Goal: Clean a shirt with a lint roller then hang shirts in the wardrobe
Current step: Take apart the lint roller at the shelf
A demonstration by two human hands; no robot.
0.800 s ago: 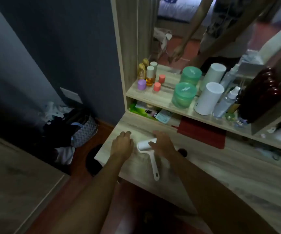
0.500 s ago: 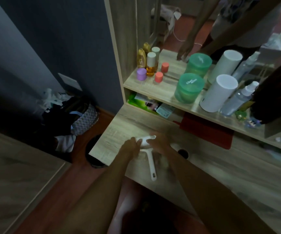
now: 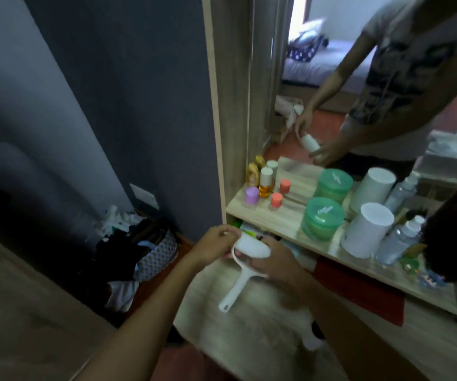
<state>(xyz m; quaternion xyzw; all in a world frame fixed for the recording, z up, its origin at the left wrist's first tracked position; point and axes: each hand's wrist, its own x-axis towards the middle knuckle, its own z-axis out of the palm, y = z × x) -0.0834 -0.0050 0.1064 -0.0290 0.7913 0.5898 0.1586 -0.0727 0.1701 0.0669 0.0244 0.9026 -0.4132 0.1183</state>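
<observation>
Both hands hold the white lint roller (image 3: 250, 250) in the air above the near left part of the wooden dressing table (image 3: 249, 334), the left hand (image 3: 213, 244) pinching the roll's left end, the right hand (image 3: 272, 261) curled around its right end, handle pointing down toward the person.

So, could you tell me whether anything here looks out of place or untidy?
Mostly the laundry basket on the floor by the dark wall: clothes are heaped above its rim and spill onto the floor. The bottles and jars on the shelf stand upright. Both hands hold the lint roller normally.
</observation>
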